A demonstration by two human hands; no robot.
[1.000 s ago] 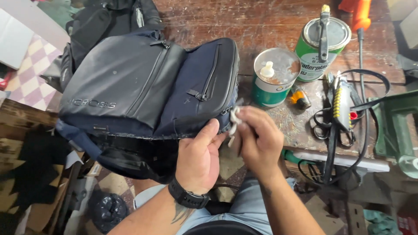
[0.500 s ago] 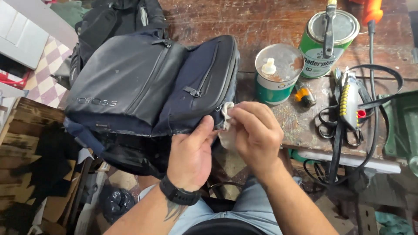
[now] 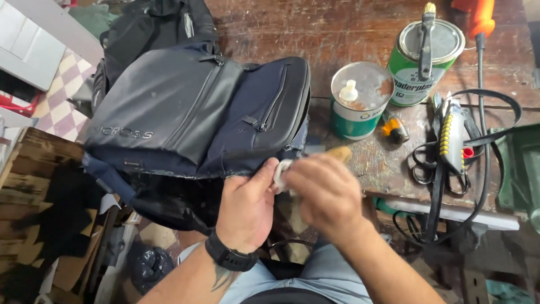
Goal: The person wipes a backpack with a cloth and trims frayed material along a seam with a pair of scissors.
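I see both hands' fingers pinched on a white cloth point(image 3: 281, 175) at the backpack point(image 3: 197, 121) edge — right hand point(image 3: 326, 194) blurred, left hand point(image 3: 247, 205) steady — and a slip risks smearing the fabric.

Right hand point(image 3: 326, 194) motion-blurred; white cloth point(image 3: 280, 174) mostly hidden between hands (grip unclear).

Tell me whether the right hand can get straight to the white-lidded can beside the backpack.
Probably yes. The right hand sits at the bench edge just below the white-lidded can, with only bare wood between them. But its fingers are busy on a small white piece shared with the left hand.
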